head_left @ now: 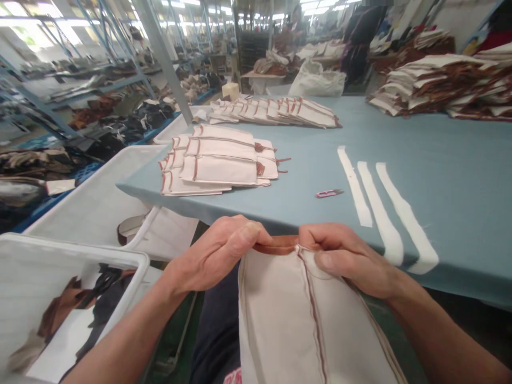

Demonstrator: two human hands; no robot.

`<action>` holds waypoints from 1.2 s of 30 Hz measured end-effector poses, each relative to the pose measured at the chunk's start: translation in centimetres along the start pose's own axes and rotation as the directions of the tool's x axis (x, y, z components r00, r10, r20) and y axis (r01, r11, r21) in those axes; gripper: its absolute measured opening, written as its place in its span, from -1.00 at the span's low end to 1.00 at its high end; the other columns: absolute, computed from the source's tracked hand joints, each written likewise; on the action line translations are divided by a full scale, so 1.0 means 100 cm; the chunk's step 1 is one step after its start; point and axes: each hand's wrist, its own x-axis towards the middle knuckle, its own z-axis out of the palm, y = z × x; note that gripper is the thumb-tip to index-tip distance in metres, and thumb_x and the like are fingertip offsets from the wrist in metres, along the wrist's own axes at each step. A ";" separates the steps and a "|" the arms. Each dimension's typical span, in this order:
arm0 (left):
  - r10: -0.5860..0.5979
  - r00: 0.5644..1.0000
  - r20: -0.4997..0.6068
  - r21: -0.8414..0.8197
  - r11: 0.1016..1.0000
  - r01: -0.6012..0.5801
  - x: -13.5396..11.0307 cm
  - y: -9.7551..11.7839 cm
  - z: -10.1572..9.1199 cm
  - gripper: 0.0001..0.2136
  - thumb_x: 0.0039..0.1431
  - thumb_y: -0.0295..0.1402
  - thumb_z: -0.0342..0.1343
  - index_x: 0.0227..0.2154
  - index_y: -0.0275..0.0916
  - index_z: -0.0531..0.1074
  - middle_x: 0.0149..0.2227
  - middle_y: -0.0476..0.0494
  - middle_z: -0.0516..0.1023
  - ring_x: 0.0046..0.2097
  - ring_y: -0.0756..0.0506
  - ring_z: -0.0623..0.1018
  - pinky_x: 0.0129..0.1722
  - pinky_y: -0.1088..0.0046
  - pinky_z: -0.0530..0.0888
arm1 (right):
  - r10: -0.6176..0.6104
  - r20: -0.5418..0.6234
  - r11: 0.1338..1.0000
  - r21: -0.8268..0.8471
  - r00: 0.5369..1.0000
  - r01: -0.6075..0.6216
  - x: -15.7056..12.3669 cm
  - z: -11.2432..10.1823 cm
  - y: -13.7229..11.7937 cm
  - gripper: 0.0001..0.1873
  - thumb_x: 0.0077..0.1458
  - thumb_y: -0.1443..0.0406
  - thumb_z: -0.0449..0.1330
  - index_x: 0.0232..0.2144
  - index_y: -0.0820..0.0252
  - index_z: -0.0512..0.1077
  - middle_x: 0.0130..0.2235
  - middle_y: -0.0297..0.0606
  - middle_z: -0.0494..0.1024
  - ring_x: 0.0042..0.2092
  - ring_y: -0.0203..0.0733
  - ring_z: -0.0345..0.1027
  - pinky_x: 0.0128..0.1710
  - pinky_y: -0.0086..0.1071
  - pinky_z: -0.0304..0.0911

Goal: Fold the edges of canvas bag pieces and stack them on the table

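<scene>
A cream fabric pouch with a brown seam down its middle hangs between my hands, in front of the table edge. Its top opening shows a brown inner edge. My left hand pinches the left side of that rim, thumb on top. On the right side, my right hand grips the rim with thumb outside and fingers curled over it. The lower end of the pouch runs out of view. Pink thread snips lie on the table beyond my right hand, beside three white strips.
Stacked cream pouches lie on the blue-green table, with a row of pouches behind. Brown-and-cream pieces are heaped at the back right. White bins with scraps stand at left, near a slanted metal post.
</scene>
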 end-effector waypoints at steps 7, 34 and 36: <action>0.041 0.991 0.129 -0.056 0.998 -0.034 0.013 0.012 0.001 -0.59 0.50 -0.27 -0.24 -0.30 -0.31 0.48 -0.35 -0.02 0.49 -0.31 0.01 0.44 -0.25 0.51 0.34 | -0.037 0.014 0.998 0.046 0.999 0.036 0.005 0.006 0.010 -0.72 0.12 0.22 0.13 -0.51 0.11 0.11 -0.48 -0.48 0.06 -0.47 -0.33 -0.13 -0.49 -0.41 -0.12; -0.146 0.988 0.055 -0.164 0.975 0.153 -0.008 -0.009 0.017 -0.88 0.24 -0.49 0.12 -0.40 -0.31 0.51 -0.46 0.06 0.51 -0.42 0.08 0.41 -0.39 0.60 0.33 | -0.254 -0.082 0.843 -0.507 0.964 0.179 0.022 0.031 0.018 -0.83 0.13 0.34 0.12 -0.49 0.15 0.24 -0.49 -0.42 0.37 -0.45 -0.33 0.18 -0.36 -0.40 0.09; -0.161 0.987 0.014 -0.172 0.972 0.161 -0.009 -0.007 0.021 -0.88 0.20 -0.53 0.10 -0.41 -0.31 0.51 -0.47 0.06 0.50 -0.43 0.08 0.40 -0.41 0.60 0.32 | -0.276 -0.091 0.810 -0.558 0.957 0.181 0.021 0.032 0.017 -0.85 0.12 0.37 0.10 -0.48 0.15 0.24 -0.48 -0.41 0.39 -0.45 -0.32 0.19 -0.35 -0.39 0.10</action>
